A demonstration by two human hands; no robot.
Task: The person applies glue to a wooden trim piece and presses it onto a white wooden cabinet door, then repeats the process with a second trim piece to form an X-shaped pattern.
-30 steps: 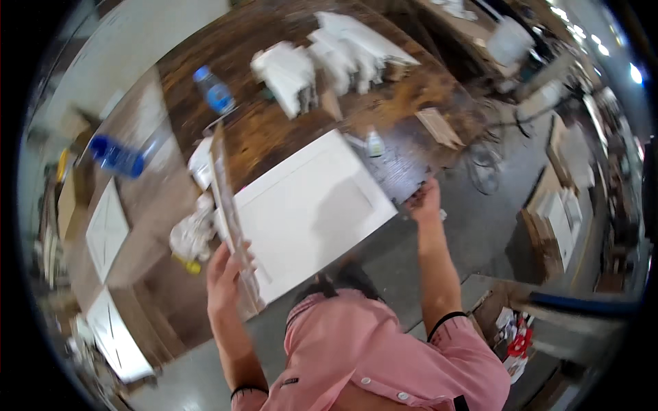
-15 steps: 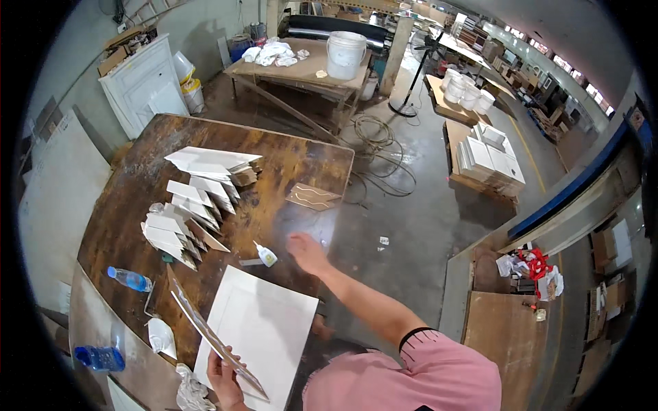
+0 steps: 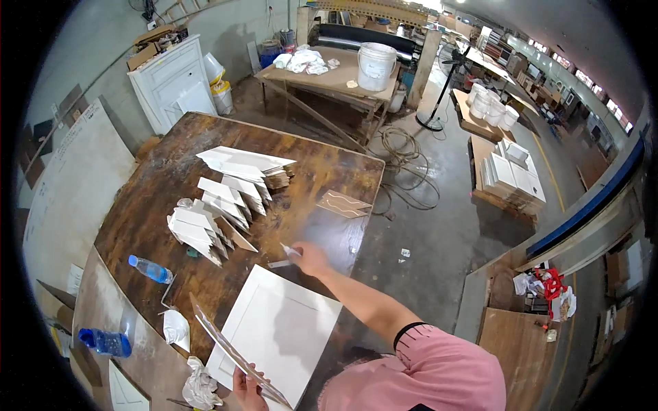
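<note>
My left hand [image 3: 248, 389] pinches the lower end of a thin board [image 3: 229, 351], tilted almost edge-on, with whitish streaks along its face. The board is over the left part of a large white panel [image 3: 301, 322] lying on the brown table [image 3: 147, 226]. My right hand [image 3: 310, 260] is closed around a small white glue bottle [image 3: 288, 251] beyond the panel's far edge; its nozzle shows past the fingers. Beside it lies a flat light strip [image 3: 279, 264]. Farther right is a brown piece [image 3: 345, 204] with wavy pale lines of glue.
Stacks of white angled pieces [image 3: 236, 198] stand on the table. To the left are a water bottle [image 3: 151, 269], a bent metal rod [image 3: 168, 291], a white cup-like container [image 3: 176, 330], crumpled white material [image 3: 201, 385] and a blue bottle [image 3: 104, 342]. A hose [image 3: 408, 164] coils on the floor.
My right hand has moved onto the glue bottle and closed around it. The left hand still holds the tilted board. The whole view has shifted slightly.
</note>
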